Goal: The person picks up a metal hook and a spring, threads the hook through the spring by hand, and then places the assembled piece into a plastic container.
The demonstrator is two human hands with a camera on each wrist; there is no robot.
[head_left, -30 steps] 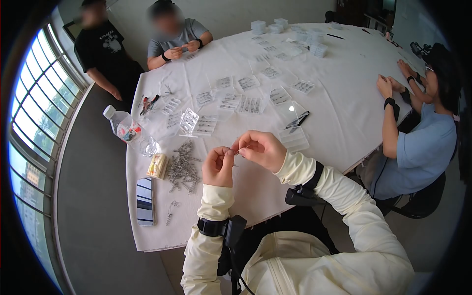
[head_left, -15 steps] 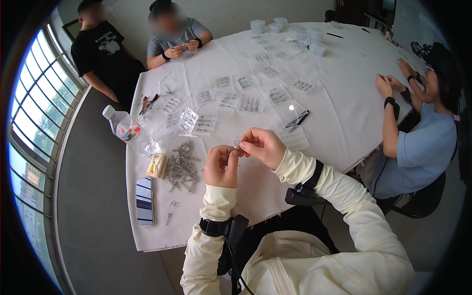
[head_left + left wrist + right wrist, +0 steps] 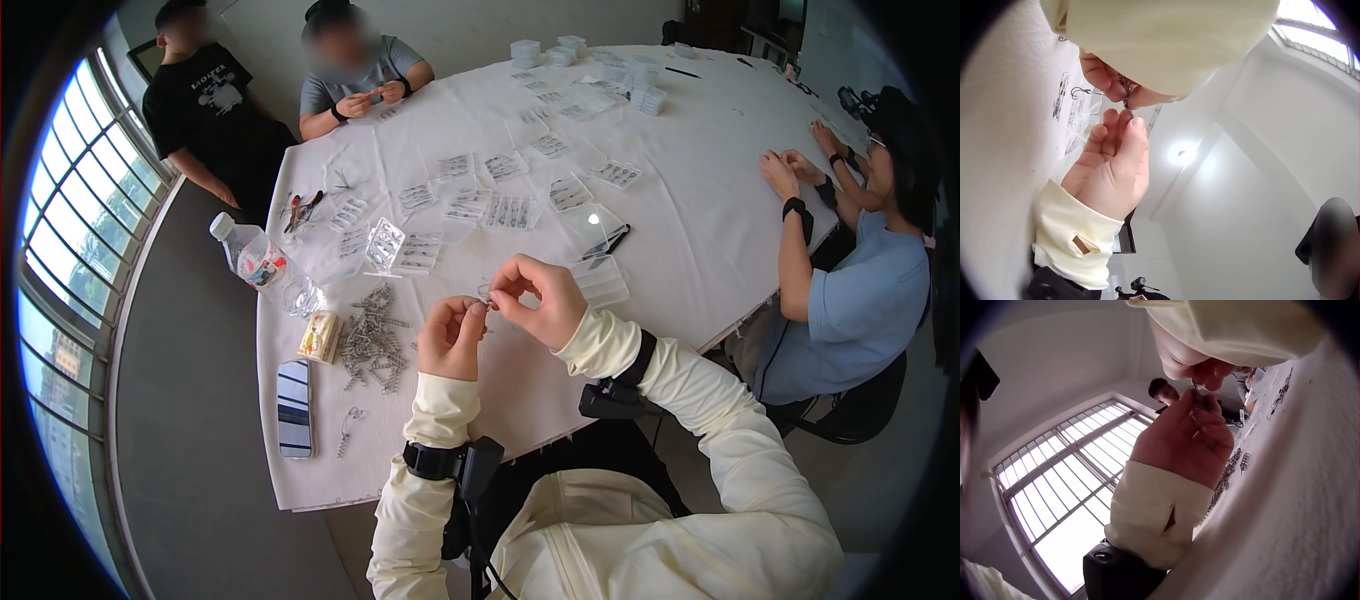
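My left hand (image 3: 450, 342) and right hand (image 3: 543, 302) meet fingertip to fingertip over the table's near side. Between them is a small metal piece, mostly covered by the fingers. In the left wrist view, a curved metal hook (image 3: 1079, 93) sticks out beside the fingertips, its stem running back to the hands. The left hand pinches the piece from one side, thumb against fingers. From the other side the right hand pinches it between thumb and forefinger. Left of my hands lies a pile of wire springs (image 3: 372, 342). A single spring with wire loops (image 3: 348, 432) is apart from it.
Several clear boxes with metal pieces (image 3: 510, 212) are spread across the white cloth (image 3: 690, 220). A plastic bottle (image 3: 262, 265), tissue pack (image 3: 320, 337), phone (image 3: 295, 410) and red-handled pliers (image 3: 302, 212) are on the left. Other people are at the far side and right.
Both hands have shifted slightly right and away from my body, still meeting at the fingertips. The right fingers have changed their grip, and a small wire loop now shows above them.
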